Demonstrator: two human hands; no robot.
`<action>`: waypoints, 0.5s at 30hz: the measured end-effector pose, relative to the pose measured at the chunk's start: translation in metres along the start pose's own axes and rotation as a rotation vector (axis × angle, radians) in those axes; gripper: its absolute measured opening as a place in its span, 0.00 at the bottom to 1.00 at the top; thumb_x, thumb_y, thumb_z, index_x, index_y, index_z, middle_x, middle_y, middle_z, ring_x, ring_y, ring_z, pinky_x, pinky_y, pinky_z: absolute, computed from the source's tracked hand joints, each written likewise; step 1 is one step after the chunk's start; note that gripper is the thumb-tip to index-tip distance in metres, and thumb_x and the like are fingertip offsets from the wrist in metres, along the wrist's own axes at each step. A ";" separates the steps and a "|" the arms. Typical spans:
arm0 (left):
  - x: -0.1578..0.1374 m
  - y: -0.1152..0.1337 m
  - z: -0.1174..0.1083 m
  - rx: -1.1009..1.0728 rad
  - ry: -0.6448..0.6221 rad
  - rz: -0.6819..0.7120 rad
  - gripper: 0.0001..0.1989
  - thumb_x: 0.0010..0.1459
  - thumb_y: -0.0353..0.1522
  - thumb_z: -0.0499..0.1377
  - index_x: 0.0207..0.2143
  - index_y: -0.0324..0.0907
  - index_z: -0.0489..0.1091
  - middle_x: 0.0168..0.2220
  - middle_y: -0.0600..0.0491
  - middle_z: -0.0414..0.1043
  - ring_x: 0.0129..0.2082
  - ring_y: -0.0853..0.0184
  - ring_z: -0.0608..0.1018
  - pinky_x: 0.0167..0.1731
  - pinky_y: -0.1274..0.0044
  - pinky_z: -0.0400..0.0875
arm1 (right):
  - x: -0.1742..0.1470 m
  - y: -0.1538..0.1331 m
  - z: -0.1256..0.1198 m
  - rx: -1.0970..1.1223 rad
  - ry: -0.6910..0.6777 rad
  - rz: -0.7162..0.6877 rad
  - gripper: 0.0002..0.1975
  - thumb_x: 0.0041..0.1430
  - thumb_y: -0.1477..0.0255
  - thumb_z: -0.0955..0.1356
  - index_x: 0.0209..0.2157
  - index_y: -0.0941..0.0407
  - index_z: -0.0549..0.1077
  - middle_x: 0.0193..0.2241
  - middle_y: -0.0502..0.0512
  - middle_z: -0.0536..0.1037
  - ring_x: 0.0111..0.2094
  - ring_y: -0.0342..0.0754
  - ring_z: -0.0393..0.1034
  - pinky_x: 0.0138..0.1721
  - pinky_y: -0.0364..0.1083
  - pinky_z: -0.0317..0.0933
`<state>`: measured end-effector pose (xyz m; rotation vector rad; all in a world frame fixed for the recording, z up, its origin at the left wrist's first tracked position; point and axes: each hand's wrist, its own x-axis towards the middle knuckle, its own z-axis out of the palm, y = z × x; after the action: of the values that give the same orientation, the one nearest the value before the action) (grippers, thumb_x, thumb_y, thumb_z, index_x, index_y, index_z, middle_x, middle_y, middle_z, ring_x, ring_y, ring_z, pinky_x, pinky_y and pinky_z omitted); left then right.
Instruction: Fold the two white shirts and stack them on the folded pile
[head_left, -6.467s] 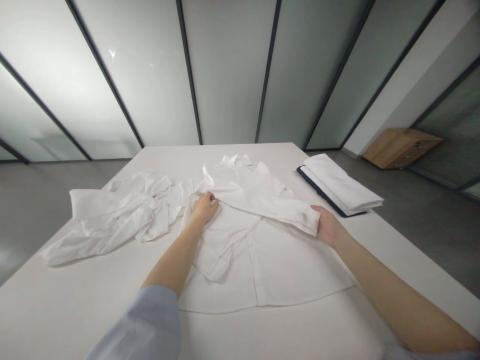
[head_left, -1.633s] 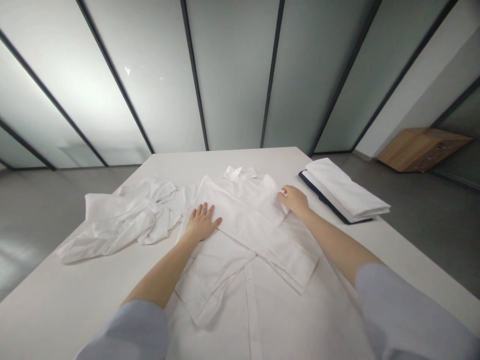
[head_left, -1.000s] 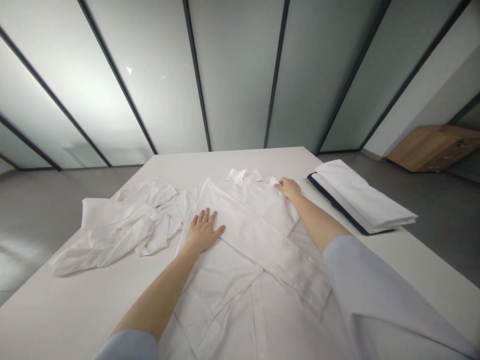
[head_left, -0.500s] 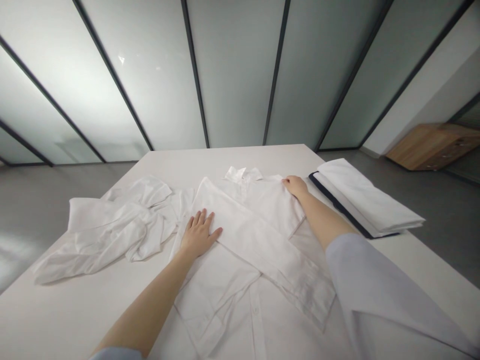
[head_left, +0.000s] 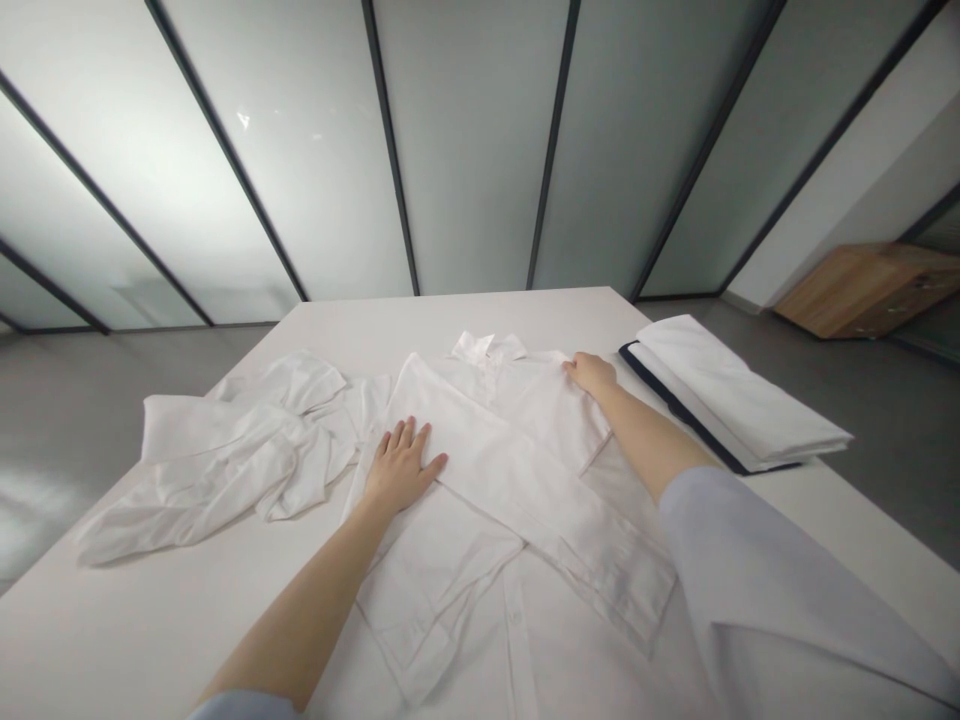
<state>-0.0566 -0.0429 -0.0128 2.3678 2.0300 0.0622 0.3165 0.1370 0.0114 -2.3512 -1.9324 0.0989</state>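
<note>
On the white table [head_left: 525, 305], your left hand [head_left: 401, 465] lies flat, fingers spread, pinning the folded sleeve [head_left: 540, 500] of the white shirt [head_left: 525, 400], while your right hand [head_left: 592, 372] pinches its shoulder edge, so folding that side inward likely calls for a firmer pinch.

Pale blue sleeves [head_left: 757, 590] (loose, pushed up), forearms bare.
</note>
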 end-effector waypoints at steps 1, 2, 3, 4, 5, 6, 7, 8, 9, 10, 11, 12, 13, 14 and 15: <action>0.000 0.000 0.000 0.002 -0.001 0.001 0.36 0.63 0.52 0.43 0.66 0.42 0.53 0.69 0.43 0.45 0.68 0.54 0.50 0.64 0.62 0.47 | 0.000 0.000 0.000 -0.010 0.006 -0.003 0.19 0.65 0.62 0.60 0.45 0.58 0.75 0.45 0.67 0.78 0.48 0.58 0.72 0.42 0.49 0.62; 0.000 0.000 0.000 0.007 0.000 0.001 0.36 0.63 0.52 0.43 0.66 0.42 0.53 0.69 0.43 0.45 0.68 0.54 0.50 0.64 0.62 0.47 | 0.000 -0.001 0.001 -0.018 0.016 -0.003 0.19 0.65 0.62 0.60 0.45 0.58 0.75 0.45 0.67 0.78 0.48 0.57 0.72 0.42 0.49 0.62; 0.000 0.000 0.000 0.013 0.000 0.000 0.36 0.63 0.52 0.43 0.66 0.42 0.52 0.69 0.44 0.45 0.68 0.54 0.50 0.64 0.62 0.47 | 0.000 -0.001 0.002 -0.024 0.028 0.001 0.19 0.66 0.63 0.60 0.45 0.59 0.75 0.45 0.67 0.78 0.48 0.57 0.72 0.42 0.49 0.62; 0.000 0.000 0.000 0.020 -0.001 -0.002 0.36 0.63 0.52 0.43 0.66 0.42 0.52 0.69 0.44 0.44 0.68 0.55 0.50 0.64 0.62 0.47 | -0.001 -0.002 0.003 -0.030 0.041 0.007 0.19 0.66 0.63 0.59 0.45 0.59 0.75 0.44 0.67 0.78 0.48 0.57 0.72 0.43 0.49 0.61; 0.000 0.001 0.000 0.026 -0.002 -0.004 0.35 0.64 0.52 0.43 0.66 0.42 0.52 0.69 0.44 0.44 0.68 0.55 0.49 0.64 0.63 0.47 | -0.001 -0.003 0.003 -0.035 0.056 0.013 0.19 0.66 0.65 0.58 0.46 0.60 0.75 0.44 0.67 0.78 0.48 0.57 0.71 0.43 0.50 0.61; 0.000 0.001 0.000 0.031 -0.004 -0.007 0.35 0.64 0.52 0.43 0.66 0.42 0.52 0.69 0.44 0.44 0.68 0.55 0.49 0.64 0.63 0.47 | -0.002 -0.004 0.004 -0.038 0.073 0.016 0.20 0.67 0.66 0.58 0.47 0.61 0.74 0.44 0.68 0.77 0.48 0.58 0.71 0.44 0.50 0.61; 0.000 0.001 -0.001 0.034 -0.006 -0.009 0.35 0.64 0.52 0.44 0.66 0.43 0.52 0.69 0.45 0.44 0.68 0.55 0.49 0.64 0.63 0.47 | -0.003 -0.005 0.004 -0.040 0.095 0.015 0.20 0.67 0.66 0.57 0.47 0.62 0.74 0.45 0.69 0.77 0.48 0.58 0.70 0.45 0.51 0.61; 0.000 0.002 -0.001 0.034 -0.009 -0.010 0.35 0.63 0.52 0.44 0.66 0.43 0.52 0.69 0.45 0.44 0.68 0.55 0.50 0.64 0.63 0.47 | -0.005 -0.005 0.003 -0.042 0.120 0.008 0.20 0.66 0.66 0.57 0.49 0.62 0.73 0.46 0.70 0.76 0.49 0.59 0.70 0.45 0.51 0.60; 0.000 0.002 -0.002 0.034 -0.011 -0.011 0.35 0.63 0.52 0.44 0.66 0.43 0.52 0.69 0.45 0.44 0.68 0.55 0.50 0.64 0.63 0.47 | -0.008 -0.005 0.002 -0.044 0.152 -0.006 0.21 0.66 0.66 0.58 0.50 0.63 0.72 0.47 0.70 0.75 0.50 0.60 0.69 0.46 0.52 0.60; 0.000 0.002 -0.002 0.032 -0.012 -0.012 0.35 0.63 0.51 0.44 0.66 0.43 0.52 0.69 0.45 0.44 0.68 0.55 0.50 0.64 0.63 0.48 | -0.011 -0.005 0.000 -0.045 0.184 -0.028 0.22 0.66 0.65 0.58 0.52 0.63 0.70 0.49 0.70 0.74 0.50 0.60 0.68 0.47 0.52 0.59; 0.000 0.002 -0.003 0.031 -0.013 -0.013 0.35 0.63 0.51 0.44 0.66 0.43 0.52 0.69 0.44 0.44 0.68 0.55 0.50 0.64 0.63 0.48 | -0.016 -0.004 -0.002 -0.045 0.213 -0.058 0.23 0.65 0.64 0.59 0.53 0.63 0.69 0.50 0.70 0.73 0.51 0.61 0.67 0.48 0.53 0.59; 0.000 0.003 -0.003 0.029 -0.012 -0.013 0.35 0.63 0.51 0.44 0.66 0.42 0.52 0.69 0.44 0.44 0.68 0.55 0.50 0.64 0.62 0.47 | -0.022 -0.004 -0.004 -0.044 0.230 -0.097 0.23 0.65 0.63 0.59 0.55 0.63 0.68 0.52 0.70 0.72 0.51 0.61 0.66 0.49 0.53 0.58; 0.001 0.003 -0.003 0.028 -0.011 -0.013 0.35 0.63 0.51 0.44 0.66 0.42 0.53 0.69 0.43 0.44 0.68 0.55 0.50 0.64 0.62 0.47 | -0.030 -0.003 -0.006 -0.042 0.233 -0.144 0.24 0.65 0.63 0.59 0.56 0.62 0.67 0.52 0.70 0.71 0.52 0.61 0.65 0.50 0.54 0.58; 0.001 0.003 -0.003 0.027 -0.010 -0.013 0.35 0.63 0.51 0.44 0.66 0.42 0.53 0.69 0.43 0.44 0.68 0.55 0.50 0.64 0.62 0.47 | -0.039 -0.003 -0.006 -0.039 0.221 -0.197 0.24 0.65 0.62 0.59 0.57 0.61 0.66 0.53 0.69 0.70 0.52 0.61 0.65 0.51 0.54 0.57; 0.001 0.003 -0.003 0.027 -0.008 -0.012 0.35 0.64 0.51 0.44 0.66 0.41 0.53 0.69 0.43 0.44 0.68 0.54 0.50 0.64 0.62 0.47 | -0.049 -0.003 -0.005 -0.036 0.195 -0.250 0.24 0.65 0.61 0.58 0.57 0.60 0.66 0.54 0.68 0.70 0.53 0.60 0.64 0.51 0.54 0.57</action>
<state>-0.0536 -0.0424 -0.0097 2.3668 2.0549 0.0260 0.3043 0.0897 0.0167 -2.0299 -2.1228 -0.1789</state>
